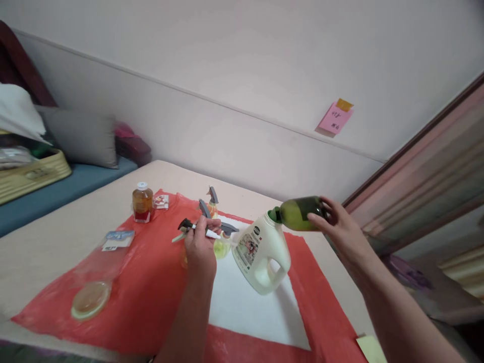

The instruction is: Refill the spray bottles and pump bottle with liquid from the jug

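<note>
My right hand (335, 219) is closed around the base end of a green bottle (298, 214). The bottle lies nearly level, with its neck at the open green-rimmed mouth of a large white jug (262, 252) with a side handle and printed label. The jug leans on a white sheet (242, 310). In my left hand (202, 242) is a thin piece, black at one end and white at the other, that looks like a pump head (186, 224). Just behind this hand stand spray bottles (222, 247) with grey trigger heads, partly hidden by it.
Red plastic sheeting (151, 292) covers much of the table. On the left are an amber-filled bottle (142, 204), a small patterned box (161, 201), a picture packet (118, 239) and a round lid (91, 301). A pink note (336, 118) hangs on the wall (242, 65) behind.
</note>
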Available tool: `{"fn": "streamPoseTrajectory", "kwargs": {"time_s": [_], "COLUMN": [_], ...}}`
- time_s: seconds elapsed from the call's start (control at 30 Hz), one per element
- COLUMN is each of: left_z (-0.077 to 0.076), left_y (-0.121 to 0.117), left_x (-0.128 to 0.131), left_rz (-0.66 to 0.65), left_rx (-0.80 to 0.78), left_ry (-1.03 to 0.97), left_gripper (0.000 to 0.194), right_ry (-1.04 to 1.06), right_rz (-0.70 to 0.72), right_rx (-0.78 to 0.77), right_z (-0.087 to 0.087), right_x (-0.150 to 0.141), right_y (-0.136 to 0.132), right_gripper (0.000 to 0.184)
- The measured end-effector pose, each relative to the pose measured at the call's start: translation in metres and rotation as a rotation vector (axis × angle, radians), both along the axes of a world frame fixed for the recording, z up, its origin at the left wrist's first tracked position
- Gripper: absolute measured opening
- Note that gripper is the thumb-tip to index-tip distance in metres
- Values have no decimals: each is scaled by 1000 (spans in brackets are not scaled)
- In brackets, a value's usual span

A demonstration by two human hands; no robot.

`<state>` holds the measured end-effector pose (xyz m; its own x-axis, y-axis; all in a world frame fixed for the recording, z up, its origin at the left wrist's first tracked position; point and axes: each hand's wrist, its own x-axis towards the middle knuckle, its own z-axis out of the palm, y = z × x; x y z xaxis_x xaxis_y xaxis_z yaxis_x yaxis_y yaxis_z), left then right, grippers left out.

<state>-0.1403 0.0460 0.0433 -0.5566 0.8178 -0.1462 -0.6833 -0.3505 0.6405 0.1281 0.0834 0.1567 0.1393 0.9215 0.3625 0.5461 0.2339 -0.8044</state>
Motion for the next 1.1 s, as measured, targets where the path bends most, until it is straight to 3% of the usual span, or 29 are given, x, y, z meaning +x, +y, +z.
{"fn": "streamPoseTrajectory", "kwargs": {"time_s": [0.07,0.1,0.2,0.27,0.37,0.5,0.63,0.83,0.93,1.1], "left_z": [-1,-1,0,2,5,8,7,3,1,-7], "left_y": [0,0,-1,-2,-3,-6,-7,-8,-12,-26], "left_x": [2,4,10,13,16,20,28,41,53,83], "left_rz": [-6,-10,-22,-38,-67,-121,-165,-226,-251,-487], "left_rx": [-1,2,22,27,19,35,5,4,-37,-17], "left_ry": [16,27,52,31,-43,-89,-72,-4,61,247], "left_gripper": [40,40,39,37,38,45,46,46,43,41], "right_ry": [303,410,658,789,957,1070,1127,1171,1157,1175], "right_rz": [-56,-80,37,89,78,77,99,105,174,290], "right_rx": [-25,-29,-37,-55,-117,-230,-269,-231,-227,-186], "right_z": [-28,-42,-77,-98,-129,-162,-174,-168,-167,-173], "right_x": [7,8,4,-4,-16,-25,-26,-23,-26,-39], "right_y": [-18,-28,-61,-83,-107,-119,-119,-118,-120,-125], "right_gripper": [85,82,50,41,42,56,62,59,63,67]}}
